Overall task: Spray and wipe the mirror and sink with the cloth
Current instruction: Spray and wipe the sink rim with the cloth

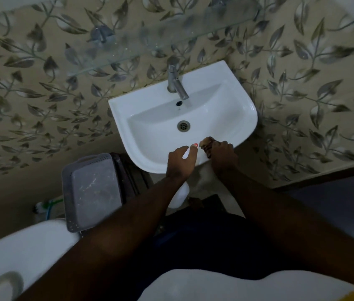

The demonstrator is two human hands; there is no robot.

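Observation:
A white wall-hung sink (239,98) fills the middle of the head view, with a steel tap (177,83) at its back and a round drain (183,126) in the bowl. My left hand (180,161) rests over the sink's front rim, closed around a white spray bottle with a pink-tipped nozzle (194,145). My right hand (222,156) is beside it on the front rim, bunched around a brown patterned cloth (206,144). The two hands almost touch. The mirror is not in view; only a glass shelf (160,40) shows above the sink.
A grey plastic basket (91,190) stands on the floor left of the pedestal, next to a dark bin (126,174). A white toilet (19,253) sits at lower left, with a brush (41,208) behind it. Leaf-patterned tiles (302,83) cover the wall.

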